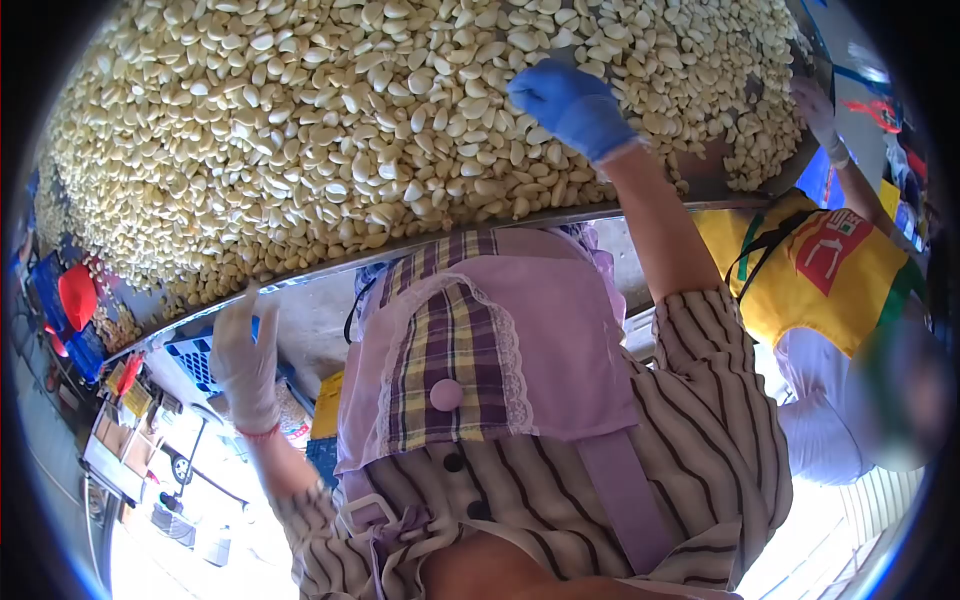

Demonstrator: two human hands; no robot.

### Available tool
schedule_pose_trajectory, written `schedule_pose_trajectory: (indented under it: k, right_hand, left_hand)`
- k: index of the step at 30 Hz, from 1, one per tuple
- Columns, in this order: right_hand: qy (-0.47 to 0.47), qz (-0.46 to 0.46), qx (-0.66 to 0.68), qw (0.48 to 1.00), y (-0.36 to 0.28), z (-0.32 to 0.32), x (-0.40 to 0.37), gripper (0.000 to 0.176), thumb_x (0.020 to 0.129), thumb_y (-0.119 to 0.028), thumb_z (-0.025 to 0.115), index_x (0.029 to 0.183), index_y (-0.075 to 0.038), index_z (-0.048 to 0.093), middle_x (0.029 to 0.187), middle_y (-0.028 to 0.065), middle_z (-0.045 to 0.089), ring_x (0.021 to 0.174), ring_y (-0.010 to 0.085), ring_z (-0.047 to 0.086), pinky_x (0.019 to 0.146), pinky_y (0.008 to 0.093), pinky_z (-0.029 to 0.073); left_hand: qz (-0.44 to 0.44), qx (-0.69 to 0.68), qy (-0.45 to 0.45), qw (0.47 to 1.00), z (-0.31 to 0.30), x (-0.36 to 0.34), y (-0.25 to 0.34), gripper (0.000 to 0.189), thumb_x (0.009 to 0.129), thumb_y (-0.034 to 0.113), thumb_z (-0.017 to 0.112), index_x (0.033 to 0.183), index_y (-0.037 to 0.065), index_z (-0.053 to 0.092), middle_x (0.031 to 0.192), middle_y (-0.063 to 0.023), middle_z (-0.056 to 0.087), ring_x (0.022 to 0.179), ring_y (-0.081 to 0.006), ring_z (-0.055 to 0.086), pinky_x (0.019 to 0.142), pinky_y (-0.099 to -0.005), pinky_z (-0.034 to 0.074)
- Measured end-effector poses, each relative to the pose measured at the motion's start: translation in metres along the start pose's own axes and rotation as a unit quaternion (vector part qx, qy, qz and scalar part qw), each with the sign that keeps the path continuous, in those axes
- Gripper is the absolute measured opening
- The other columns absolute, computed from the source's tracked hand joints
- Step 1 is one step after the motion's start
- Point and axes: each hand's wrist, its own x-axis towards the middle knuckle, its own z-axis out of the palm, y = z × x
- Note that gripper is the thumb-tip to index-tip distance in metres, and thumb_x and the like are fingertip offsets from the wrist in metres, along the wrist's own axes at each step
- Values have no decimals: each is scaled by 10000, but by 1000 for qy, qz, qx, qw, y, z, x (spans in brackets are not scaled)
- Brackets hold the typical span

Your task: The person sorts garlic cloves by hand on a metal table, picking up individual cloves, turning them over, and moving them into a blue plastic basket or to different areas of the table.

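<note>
On the steel table (480, 230), my right hand (575, 105) (blue glove) lies curled atop the heaped garlic cloves (300, 130), grip not discernible; my left hand (245, 360), fingers open, hangs by the rim, apparently for balance.

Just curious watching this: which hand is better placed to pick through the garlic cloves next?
Right hand: its blue glove rests on the garlic cloves. Left hand is down at the table rim.
</note>
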Motion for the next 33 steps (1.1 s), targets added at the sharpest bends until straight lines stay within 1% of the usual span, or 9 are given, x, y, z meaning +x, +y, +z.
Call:
schedule_pose_trajectory:
  k: [2,6,9,13,19,22,26,31,33]
  right_hand:
    - [2,23,-48,999,-8,15,7,337,869,-445,653,1120,-221,674,1033,60,665,942,272,670,827,390,539]
    - [-9,47,-81,996,-19,13,2,356,858,-461,655,1105,-206,674,1090,75,619,981,300,649,854,427,523]
    - [22,76,-52,996,-26,18,6,333,861,-443,654,1100,-211,671,1081,77,620,976,302,652,847,434,524]
    - [16,45,-76,996,-42,29,10,316,858,-402,660,1111,-213,652,1054,92,627,952,311,663,817,444,530]
    - [60,9,66,996,-8,42,23,311,885,-373,652,1128,-180,632,1073,69,617,871,246,660,776,382,542]
    - [28,219,464,858,-9,-10,5,206,905,-146,630,1103,-91,613,1000,116,675,815,225,671,727,357,561]
    - [50,115,658,742,46,-5,-16,172,905,-136,644,1057,-117,565,774,20,618,595,130,591,577,292,523]
    - [82,16,876,475,22,-25,-39,279,938,-214,627,1192,-144,535,830,21,605,794,185,611,715,361,534]
    - [86,-2,901,424,22,-31,-41,308,955,-262,619,1229,-151,534,854,21,604,850,196,606,759,385,532]
  left_hand:
    - [52,-125,129,982,16,51,52,223,862,82,710,1080,39,695,993,-136,705,904,-271,685,793,-350,543]
    - [184,-288,143,929,71,149,159,218,865,99,686,1081,67,692,995,-121,688,881,-266,677,752,-343,545]
    - [214,-41,28,976,133,203,206,333,917,237,615,1227,114,625,995,-116,703,865,-259,691,705,-347,556]
    - [150,-188,-91,966,134,223,186,352,906,244,639,1237,126,623,934,-95,722,794,-224,698,686,-342,568]
    - [36,-340,101,934,109,207,112,290,875,178,719,1149,104,656,863,-40,727,772,-160,689,681,-316,582]
    - [166,-333,109,922,107,173,90,292,835,98,760,1118,104,684,916,-64,716,808,-168,694,694,-300,578]
    - [327,-181,-38,927,105,136,159,231,874,322,679,902,94,698,1008,-86,689,794,-236,688,647,-349,563]
    - [269,-157,-187,932,115,149,175,242,856,256,673,1061,130,697,961,-68,667,792,-265,665,732,-371,555]
    - [114,-418,-329,839,107,161,159,240,868,275,667,1017,88,692,937,-70,675,769,-223,666,696,-336,550]
